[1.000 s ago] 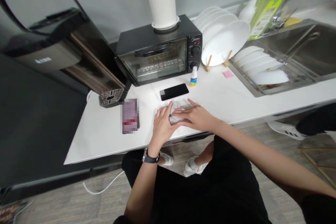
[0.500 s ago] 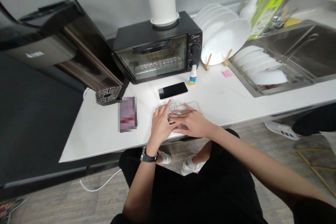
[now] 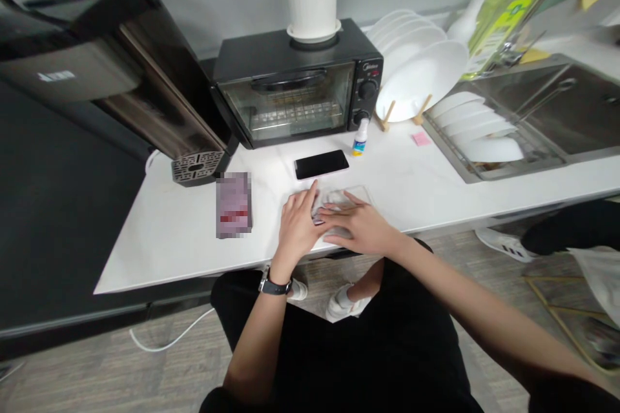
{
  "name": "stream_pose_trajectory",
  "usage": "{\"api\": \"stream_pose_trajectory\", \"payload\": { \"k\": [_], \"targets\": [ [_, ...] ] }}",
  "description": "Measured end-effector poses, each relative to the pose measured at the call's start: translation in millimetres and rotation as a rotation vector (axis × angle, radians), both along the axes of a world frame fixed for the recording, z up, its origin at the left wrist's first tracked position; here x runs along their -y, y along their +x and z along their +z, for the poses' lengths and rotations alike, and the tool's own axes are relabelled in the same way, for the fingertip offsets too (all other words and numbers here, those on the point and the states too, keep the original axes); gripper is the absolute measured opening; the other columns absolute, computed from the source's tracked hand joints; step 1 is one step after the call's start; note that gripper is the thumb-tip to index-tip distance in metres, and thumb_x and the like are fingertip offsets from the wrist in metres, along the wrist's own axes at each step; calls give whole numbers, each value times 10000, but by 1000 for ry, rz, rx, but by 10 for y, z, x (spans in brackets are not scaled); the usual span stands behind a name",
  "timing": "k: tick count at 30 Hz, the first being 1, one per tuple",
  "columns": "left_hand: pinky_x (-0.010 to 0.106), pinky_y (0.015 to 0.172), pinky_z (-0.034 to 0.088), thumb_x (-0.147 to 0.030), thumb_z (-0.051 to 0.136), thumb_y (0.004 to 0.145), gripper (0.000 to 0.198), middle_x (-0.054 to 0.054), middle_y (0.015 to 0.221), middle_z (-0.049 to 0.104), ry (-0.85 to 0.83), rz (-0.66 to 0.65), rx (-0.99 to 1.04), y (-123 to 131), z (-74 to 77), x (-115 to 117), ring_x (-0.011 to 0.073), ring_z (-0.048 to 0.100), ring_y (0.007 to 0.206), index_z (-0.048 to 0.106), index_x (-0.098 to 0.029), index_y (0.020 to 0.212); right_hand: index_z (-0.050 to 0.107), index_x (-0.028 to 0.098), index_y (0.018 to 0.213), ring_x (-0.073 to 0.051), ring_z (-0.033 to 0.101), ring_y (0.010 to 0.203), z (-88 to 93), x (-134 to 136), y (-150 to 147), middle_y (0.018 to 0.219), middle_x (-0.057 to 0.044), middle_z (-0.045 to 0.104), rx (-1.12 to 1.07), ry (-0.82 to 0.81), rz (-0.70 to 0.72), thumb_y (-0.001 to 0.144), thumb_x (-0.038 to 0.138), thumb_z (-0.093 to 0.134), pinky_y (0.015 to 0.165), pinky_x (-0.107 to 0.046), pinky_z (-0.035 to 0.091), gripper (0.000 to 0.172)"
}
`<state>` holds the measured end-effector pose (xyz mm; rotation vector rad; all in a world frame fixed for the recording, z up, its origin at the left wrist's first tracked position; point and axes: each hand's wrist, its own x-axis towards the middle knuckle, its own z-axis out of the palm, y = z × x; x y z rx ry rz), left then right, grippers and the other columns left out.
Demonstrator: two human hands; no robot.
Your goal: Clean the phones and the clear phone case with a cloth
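Note:
A clear plastic case (image 3: pixel 349 197) lies flat on the white counter (image 3: pixel 169 245) near its front edge. My left hand (image 3: pixel 299 227), with a watch on the wrist, rests on the case's left end, fingers stretched out. My right hand (image 3: pixel 359 226) lies flat over the case's near side, fingers extended toward the left hand. Their fingertips meet over a small object I cannot make out. A black phone (image 3: pixel 321 164) lies face up just behind the hands.
A blurred card or packet (image 3: pixel 233 204) lies to the left. Behind stand a black toaster oven (image 3: pixel 295 93), a small dropper bottle (image 3: pixel 360 137), white plates in a wooden rack (image 3: pixel 416 71), a pink note (image 3: pixel 420 138) and a sink with dishes (image 3: pixel 489 135). Another person's shoe (image 3: pixel 501 244) shows at right.
Both hands stay on the clear case; the fingers shift slightly over it. The view has drifted a little, nothing else on the counter moved.

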<state>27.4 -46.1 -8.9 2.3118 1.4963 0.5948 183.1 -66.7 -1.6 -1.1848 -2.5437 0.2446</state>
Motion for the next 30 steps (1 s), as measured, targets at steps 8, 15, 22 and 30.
{"api": "stream_pose_trajectory", "payload": {
  "k": [8, 15, 22, 30],
  "targets": [
    [341, 861, 248, -430, 474, 629, 654, 23, 1081, 380, 56, 26, 12, 1, -3, -2, 224, 323, 980, 157, -258, 1175, 345, 264, 1083, -132, 352, 1004, -14, -155, 355, 1063, 4, 444, 25, 34, -102, 743, 379, 297, 922, -377, 80, 362],
    [358, 832, 264, -425, 489, 616, 671, 2, 1078, 395, 22, 0, -26, 93, 28, 3, 238, 319, 988, 133, -301, 1171, 332, 262, 1096, -147, 339, 1013, 28, 110, 359, 1053, 7, 452, 28, 2, -61, 703, 445, 316, 923, -363, 120, 433],
    [309, 854, 266, -346, 458, 659, 600, -8, 1085, 392, -2, -11, -38, 62, 131, 22, 214, 343, 971, 160, -286, 1177, 333, 284, 1087, -133, 298, 1041, 0, -152, 39, 1075, 31, 429, -19, 20, 29, 733, 402, 305, 889, -352, 207, 374],
    [359, 850, 239, -415, 498, 619, 685, -5, 1101, 378, -6, 5, 1, 75, 55, 9, 236, 296, 1005, 124, -286, 1178, 355, 267, 1076, -157, 320, 1027, 80, 94, 542, 1067, 4, 439, 74, -4, -163, 732, 374, 315, 921, -392, 119, 362]
  ]
}}
